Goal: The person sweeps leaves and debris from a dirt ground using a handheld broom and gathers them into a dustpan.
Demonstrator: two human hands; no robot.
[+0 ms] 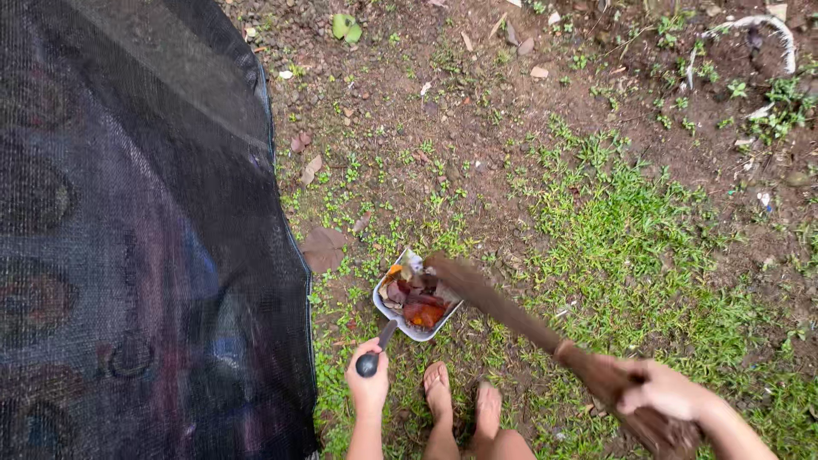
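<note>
Dustpan (415, 307) sits low on the ground, just in front of two bare feet (464, 400), and it is full of red and brown leaves (416, 303). Nearest to us, the left hand (368, 388) is curled tight around the dark handle of the dustpan. The right hand (667, 390) is wrapped tight around the thick end of a brown broom (520, 319), and the far tip of the broom touches the leaves in the dustpan. The pan looks very full, so I think leaves could spill out over the edge if the broom pushes too hard or the pan tips. The feet are bare and close to the broom, so they could get poked too. A bit farther out is patchy green grass (630, 247), then bare brown dirt with small dry leaves on it. At the far top right lies a bent white pipe (767, 30). A big black net (145, 230) covers the whole left side, and only dim shapes show behind it, so I cannot tell what they are. The broom is blurry. Both arms are cut off at the bottom, and the broom's back end too.
</note>
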